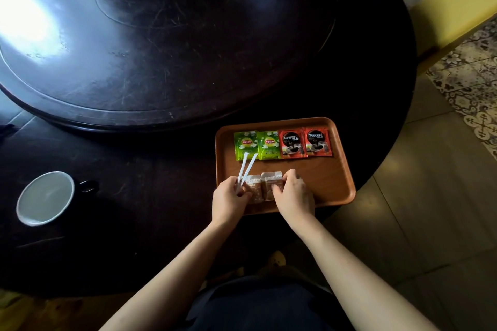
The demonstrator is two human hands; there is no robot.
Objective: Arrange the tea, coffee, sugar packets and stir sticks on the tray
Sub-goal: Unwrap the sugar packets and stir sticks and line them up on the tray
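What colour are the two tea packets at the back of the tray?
The tea packets are bright green with a red and yellow logo. The head view, the only one, shows them clearly.

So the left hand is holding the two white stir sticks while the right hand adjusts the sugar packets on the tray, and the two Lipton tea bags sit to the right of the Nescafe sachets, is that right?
Nearly. The head view shows the Lipton tea bags to the left of the Nescafe sachets, not the right. The rest holds: the left hand grips the two white stir sticks, and the right hand rests on the sugar packets on the tray.
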